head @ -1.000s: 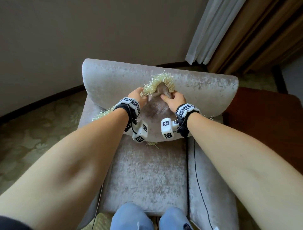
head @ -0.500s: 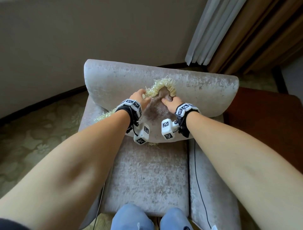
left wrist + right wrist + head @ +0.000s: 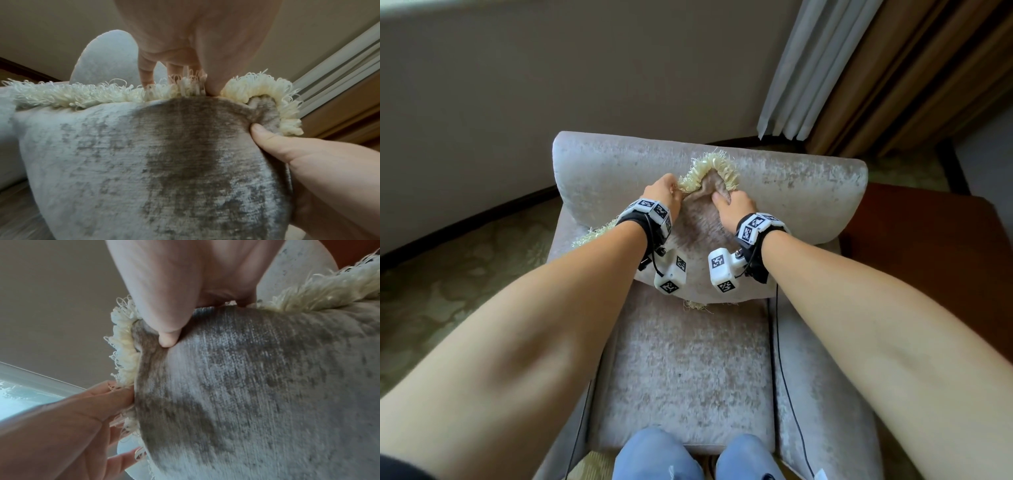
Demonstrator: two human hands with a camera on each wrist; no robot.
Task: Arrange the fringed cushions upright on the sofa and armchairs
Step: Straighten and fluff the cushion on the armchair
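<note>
A grey velvet cushion with a cream fringe leans on one corner against the back of a grey velvet armchair. My left hand pinches the fringed edge left of the top corner, fingers behind and thumb in front. My right hand grips the fabric just right of that corner, its thumb pressed into the cushion face. In the left wrist view the fringe runs along the top edge, with my right hand's thumb at the corner. The cushion's lower edge rests on the seat.
A wall stands behind the armchair and curtains hang at the back right. A dark wooden table is close to the chair's right arm. Patterned carpet lies to the left. My knees touch the seat front.
The cushion's top corner has been pulled slightly higher against the chair back. Both hands stay at the corner, the left now on the fringe edge.
</note>
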